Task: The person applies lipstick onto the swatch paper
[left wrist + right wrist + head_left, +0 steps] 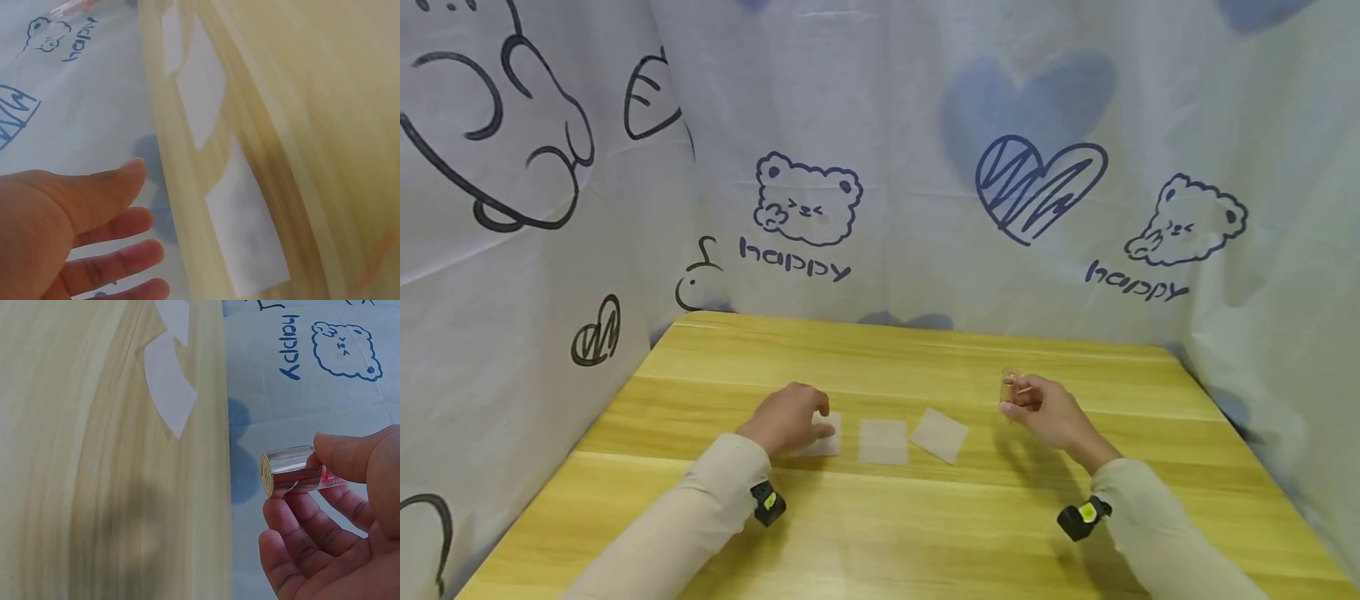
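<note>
My right hand [1054, 417] pinches a lipstick [289, 470] between thumb and fingers, above the right part of the table. The lipstick has a shiny metallic base and a clear end with a touch of red showing. My left hand [786, 421] hovers by the left white paper square [829, 443], which it partly hides in the head view. Nothing lies between its spread, relaxed fingers in the left wrist view. A middle paper square [883, 442] lies straight, and a right paper square [940, 435] lies turned at an angle beside it.
The yellow wood-grain table [880, 533] ends at a pale curtain [910, 275] along its back, printed with bears and hearts. Another stretch of printed cloth [535, 283] stands along the left side. Dark wrist cameras are strapped to both sleeves.
</note>
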Available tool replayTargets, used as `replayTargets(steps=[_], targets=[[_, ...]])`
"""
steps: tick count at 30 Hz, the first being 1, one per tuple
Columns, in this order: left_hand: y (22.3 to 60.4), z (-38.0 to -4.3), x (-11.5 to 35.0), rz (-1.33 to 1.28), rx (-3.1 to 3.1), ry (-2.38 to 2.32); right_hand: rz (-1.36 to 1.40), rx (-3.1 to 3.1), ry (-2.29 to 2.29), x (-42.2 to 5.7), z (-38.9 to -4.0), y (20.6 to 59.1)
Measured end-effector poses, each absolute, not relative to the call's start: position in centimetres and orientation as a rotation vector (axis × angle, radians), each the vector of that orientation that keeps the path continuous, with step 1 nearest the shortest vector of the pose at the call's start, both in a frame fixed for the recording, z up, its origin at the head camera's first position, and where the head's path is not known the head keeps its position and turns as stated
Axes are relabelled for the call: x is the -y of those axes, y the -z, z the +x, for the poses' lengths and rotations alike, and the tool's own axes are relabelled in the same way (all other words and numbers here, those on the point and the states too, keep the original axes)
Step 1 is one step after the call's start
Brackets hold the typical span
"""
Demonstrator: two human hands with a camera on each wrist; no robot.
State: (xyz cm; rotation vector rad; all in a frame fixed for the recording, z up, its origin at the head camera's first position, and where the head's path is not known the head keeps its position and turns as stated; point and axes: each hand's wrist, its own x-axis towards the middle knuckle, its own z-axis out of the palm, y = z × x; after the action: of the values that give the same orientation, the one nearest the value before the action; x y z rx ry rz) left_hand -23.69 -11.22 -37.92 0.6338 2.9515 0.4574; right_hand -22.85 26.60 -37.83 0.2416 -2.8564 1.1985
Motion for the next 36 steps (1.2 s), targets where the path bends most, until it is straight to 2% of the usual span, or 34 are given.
replayTargets(steps=[15, 29, 36], targets=[[36.3, -24.1, 10.0, 0.731, -2.938, -0.576, 0.391, 2.920, -1.123, -24.9, -23.3, 37.0], [36.2, -23.6, 8.2, 0.839, -2.846, -0.777, 0.663, 2.892, -0.999, -23.5, -22.9, 37.0], [36.0, -23.6, 7.2, 0.910, -2.822, -0.788, 0.682, 2.893, -0.963, -22.7, -22.7, 36.9]])
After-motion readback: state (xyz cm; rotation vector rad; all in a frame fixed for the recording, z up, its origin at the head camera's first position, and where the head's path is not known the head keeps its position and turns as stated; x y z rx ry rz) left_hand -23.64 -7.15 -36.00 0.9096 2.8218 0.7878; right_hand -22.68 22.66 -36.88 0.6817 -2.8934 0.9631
